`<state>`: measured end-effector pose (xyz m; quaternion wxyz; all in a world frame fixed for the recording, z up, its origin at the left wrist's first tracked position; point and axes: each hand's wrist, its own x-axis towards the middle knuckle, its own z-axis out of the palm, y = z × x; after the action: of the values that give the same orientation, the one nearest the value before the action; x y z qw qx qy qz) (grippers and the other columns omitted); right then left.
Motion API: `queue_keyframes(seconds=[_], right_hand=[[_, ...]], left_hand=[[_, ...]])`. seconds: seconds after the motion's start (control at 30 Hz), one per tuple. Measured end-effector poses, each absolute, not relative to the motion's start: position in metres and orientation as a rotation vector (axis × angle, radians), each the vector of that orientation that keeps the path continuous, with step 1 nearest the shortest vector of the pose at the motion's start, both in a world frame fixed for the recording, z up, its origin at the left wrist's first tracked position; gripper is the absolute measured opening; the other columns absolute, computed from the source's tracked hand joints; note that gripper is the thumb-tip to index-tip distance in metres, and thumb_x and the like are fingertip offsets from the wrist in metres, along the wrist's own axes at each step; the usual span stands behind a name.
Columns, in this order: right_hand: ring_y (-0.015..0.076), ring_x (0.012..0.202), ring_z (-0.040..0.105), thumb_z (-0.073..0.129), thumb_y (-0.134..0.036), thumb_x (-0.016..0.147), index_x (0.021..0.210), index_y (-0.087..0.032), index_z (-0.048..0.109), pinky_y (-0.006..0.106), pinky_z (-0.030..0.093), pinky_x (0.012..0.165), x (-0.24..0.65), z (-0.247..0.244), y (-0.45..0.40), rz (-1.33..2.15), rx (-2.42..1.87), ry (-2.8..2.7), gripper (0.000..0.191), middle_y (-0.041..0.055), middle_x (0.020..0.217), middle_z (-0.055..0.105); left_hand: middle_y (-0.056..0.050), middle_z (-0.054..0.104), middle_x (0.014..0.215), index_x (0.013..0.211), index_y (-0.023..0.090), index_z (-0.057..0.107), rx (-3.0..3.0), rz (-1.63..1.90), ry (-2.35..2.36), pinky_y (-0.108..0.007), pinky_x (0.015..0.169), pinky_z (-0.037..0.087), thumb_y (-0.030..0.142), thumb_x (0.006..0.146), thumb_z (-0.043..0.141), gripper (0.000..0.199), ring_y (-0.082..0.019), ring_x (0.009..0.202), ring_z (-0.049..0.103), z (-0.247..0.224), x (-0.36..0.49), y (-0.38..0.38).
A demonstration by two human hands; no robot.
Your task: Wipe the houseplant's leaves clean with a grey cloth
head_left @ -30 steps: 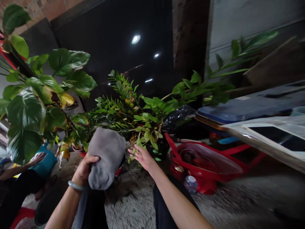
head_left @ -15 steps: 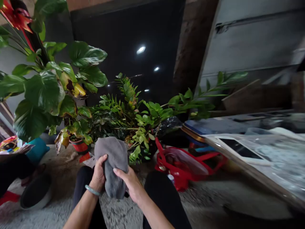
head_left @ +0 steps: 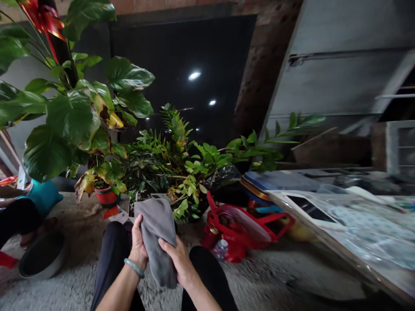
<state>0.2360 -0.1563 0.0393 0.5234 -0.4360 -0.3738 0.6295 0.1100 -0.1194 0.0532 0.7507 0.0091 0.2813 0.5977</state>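
- Item handled: one gray cloth (head_left: 157, 233), in the air between the person's knees (head_left: 113, 259), above the floor (head_left: 81, 242). Upper end leans left; lower end hangs toward the right.
- Left hand (head_left: 139, 244): closed on the cloth's left edge, thumb on the near face. A bracelet (head_left: 134, 267) is worn at the wrist.
- Right hand (head_left: 181, 259): closed on the opposite edge, slightly lower, thumb pressed to the near face. The fingers behind are hidden.
- Done, as far as shown: the cloth is off the floor and secured in both hands.
- Outstanding, by judgement: the cloth is neither laid flat nor released, so the handling appears unfinished. It looks doubled over; whether the fold is final, or anything lies inside, cannot be told.
- Ahead of the hands: leafy plants (head_left: 191, 198), near the cloth; the hands do not touch them. A large-leaved plant (head_left: 73, 119) stands to the left, above a red pot (head_left: 106, 196).
- Right of the knees: a red bag (head_left: 241, 226) on the floor, a clear bottle (head_left: 221, 249) just beside it.
- Further right: a table (head_left: 327, 242) bearing clear plastic (head_left: 366, 242) and a white frame (head_left: 326, 221) with a dark centre.
- Far left: a basin (head_left: 42, 259) on the floor; near it, another person's dark trouser leg (head_left: 17, 220), partly out of view.
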Motion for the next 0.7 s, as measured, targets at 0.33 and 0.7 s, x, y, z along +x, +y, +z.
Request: queue_keyframes(seconds=[0.33,0.7], right_hand=[[0.0323,0.105,0.067,0.081,-0.049,0.061,0.099,-0.019,0.073,0.04,0.05,0.091,0.246,0.045,-0.137,1.443,-1.146,-0.937,0.049,0.0093,0.102,0.077],[0.0308,0.097,0.07,0.072,-0.044,0.066,0.098,-0.02,0.07,0.038,0.057,0.079,0.227,0.135,-0.045,1.421,-0.921,-0.619,0.04,0.008,0.094,0.078]], left_hand=[[-0.012,0.076,0.087,0.098,0.012,0.07,0.134,1.229,0.647,-0.04,0.084,0.053,0.05,0.082,0.064,0.041,-0.029,0.088,0.071,0.05,0.095,-0.097],[-0.004,0.068,0.09,0.088,0.018,0.063,0.149,1.71,0.915,-0.03,0.069,0.05,0.03,0.091,0.051,0.018,-0.017,0.076,0.064,0.009,0.039,-0.015]])
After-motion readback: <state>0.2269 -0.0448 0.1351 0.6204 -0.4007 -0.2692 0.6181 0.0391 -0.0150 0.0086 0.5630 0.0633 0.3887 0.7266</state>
